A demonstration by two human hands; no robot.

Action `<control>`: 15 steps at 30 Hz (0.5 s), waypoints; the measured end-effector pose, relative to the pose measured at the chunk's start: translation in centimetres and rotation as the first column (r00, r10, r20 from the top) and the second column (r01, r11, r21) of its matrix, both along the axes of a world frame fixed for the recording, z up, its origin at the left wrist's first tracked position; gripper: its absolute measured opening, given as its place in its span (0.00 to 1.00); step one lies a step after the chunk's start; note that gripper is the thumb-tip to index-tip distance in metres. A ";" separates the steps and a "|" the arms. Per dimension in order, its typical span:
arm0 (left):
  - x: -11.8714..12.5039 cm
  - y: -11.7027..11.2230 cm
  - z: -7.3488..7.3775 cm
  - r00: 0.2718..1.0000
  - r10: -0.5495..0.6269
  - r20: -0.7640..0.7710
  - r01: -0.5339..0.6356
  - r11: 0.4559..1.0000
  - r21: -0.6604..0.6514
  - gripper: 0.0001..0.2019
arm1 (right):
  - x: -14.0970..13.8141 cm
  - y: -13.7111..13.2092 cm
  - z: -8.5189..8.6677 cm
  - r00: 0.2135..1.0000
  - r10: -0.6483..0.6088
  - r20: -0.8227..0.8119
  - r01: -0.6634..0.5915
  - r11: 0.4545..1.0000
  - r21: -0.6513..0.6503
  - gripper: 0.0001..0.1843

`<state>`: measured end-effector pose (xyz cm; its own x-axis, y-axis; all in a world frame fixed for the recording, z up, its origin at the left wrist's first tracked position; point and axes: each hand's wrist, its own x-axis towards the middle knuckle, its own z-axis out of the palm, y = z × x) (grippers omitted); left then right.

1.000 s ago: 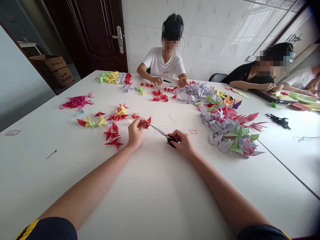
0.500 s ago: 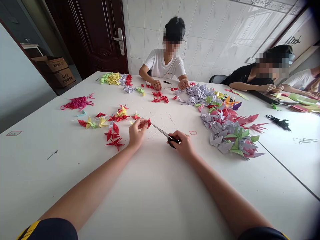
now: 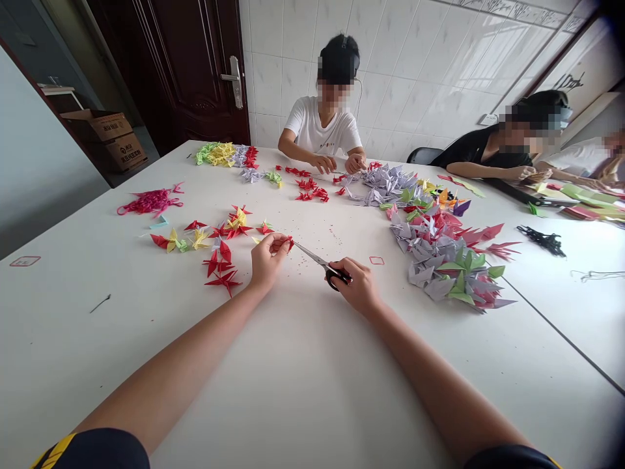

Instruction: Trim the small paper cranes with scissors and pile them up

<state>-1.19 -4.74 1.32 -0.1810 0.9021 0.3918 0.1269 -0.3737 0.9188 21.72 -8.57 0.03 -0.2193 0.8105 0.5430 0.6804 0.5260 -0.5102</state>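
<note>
My left hand pinches a small red folded paper crane just above the white table. My right hand grips black-handled scissors, whose blades point left and reach the red crane. Red, yellow and green paper cranes lie scattered to the left of my left hand. Tiny red paper scraps dot the table beyond the scissors.
A big heap of lilac, green and pink folded paper lies to the right. A person in white sits across with red cranes; two more people sit far right. Pink string and a dark door are at left.
My hands have stayed almost in place; the red crane has sunk further into my left fingers at the scissor tips. The person across has drawn both hands together.
</note>
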 end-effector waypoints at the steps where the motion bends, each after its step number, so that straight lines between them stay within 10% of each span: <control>1: 0.0 0.0 0.0 1.000 0.001 0.001 -0.001 1.000 -0.004 0.11 | 0.0 0.0 -0.1 1.000 0.000 0.015 0.000 1.000 0.025 0.08; 15: 0.1 0.4 -0.2 0.999 -0.023 0.044 0.026 0.997 -0.066 0.11 | 0.1 0.0 -0.4 0.985 -0.032 0.167 -0.001 0.981 0.196 0.09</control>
